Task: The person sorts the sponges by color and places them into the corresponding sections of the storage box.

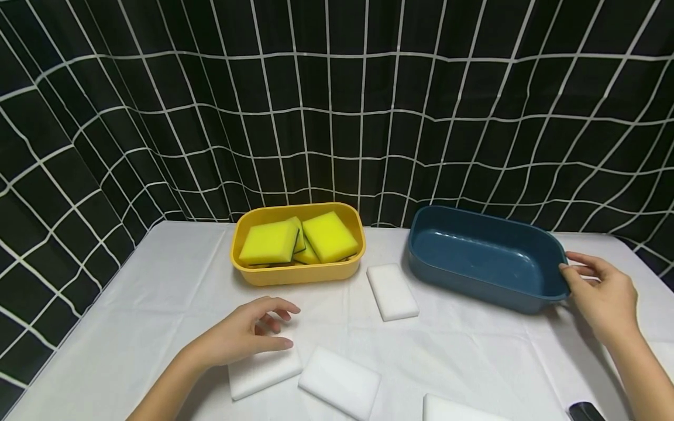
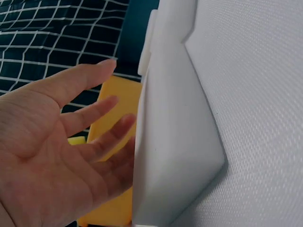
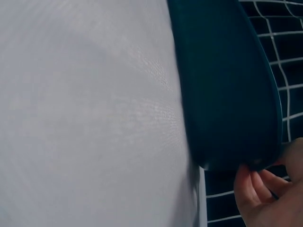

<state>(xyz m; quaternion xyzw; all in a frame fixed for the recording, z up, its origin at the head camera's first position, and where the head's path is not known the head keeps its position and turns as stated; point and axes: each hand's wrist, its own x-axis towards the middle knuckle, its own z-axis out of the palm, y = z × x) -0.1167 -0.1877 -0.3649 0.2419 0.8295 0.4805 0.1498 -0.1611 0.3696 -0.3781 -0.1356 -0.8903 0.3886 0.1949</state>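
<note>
My right hand (image 1: 605, 295) pinches the right end of a dark blue oblong tub (image 1: 474, 286), thumb at the rim and fingers against the outer wall. The right wrist view shows those fingers (image 3: 244, 189) at the tub's end. The tub's visible inside holds nothing. My left hand (image 1: 247, 330) hovers over a white foam block (image 1: 265, 374), its fingers loosely bent and holding nothing. In the left wrist view, the spread fingers (image 2: 90, 113) are beside a white block (image 2: 180, 156). A second white block (image 1: 341, 383) lies just right of that hand.
A yellow tub (image 1: 300, 273) at the back holds several yellow sponges (image 1: 268, 242) with dark undersides. Between the tubs lies another white block (image 1: 392, 292). One more block (image 1: 458, 409) and a black object (image 1: 585, 411) are cut off at the front edge. A black gridded curtain (image 1: 337, 105) hangs behind.
</note>
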